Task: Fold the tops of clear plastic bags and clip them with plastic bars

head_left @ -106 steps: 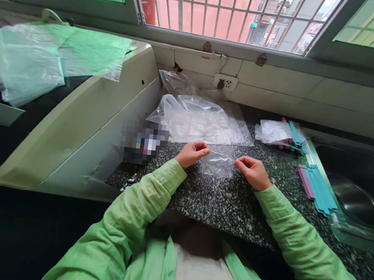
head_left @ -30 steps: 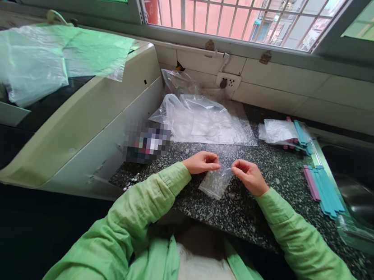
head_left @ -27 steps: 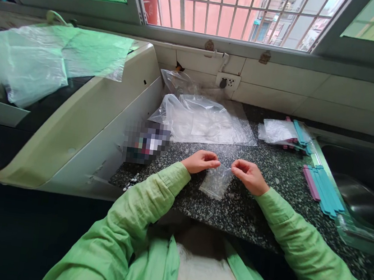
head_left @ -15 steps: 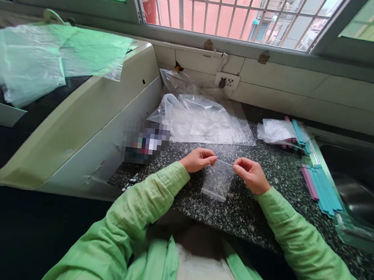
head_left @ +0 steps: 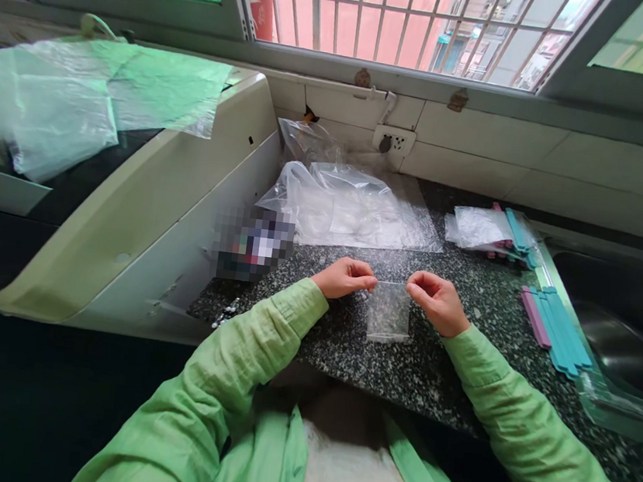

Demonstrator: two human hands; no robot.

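A small clear plastic bag [head_left: 388, 312] hangs straight down over the speckled dark countertop [head_left: 394, 359]. My left hand [head_left: 345, 277] pinches its top left corner and my right hand [head_left: 437, 299] pinches its top right corner, stretching the top edge flat between them. Both arms wear light green sleeves.
A heap of clear plastic bags [head_left: 349, 207] lies behind my hands. Teal and pink sticks [head_left: 557, 329] lie at the right beside a steel sink [head_left: 625, 349]; more sticks with a small bag [head_left: 492, 231] sit farther back. A cream appliance [head_left: 146, 188] stands at the left under plastic sheets.
The small bag was stretched sideways between my hands, then dangled tilted to the left. Now it hangs square, with my hands a little farther apart.
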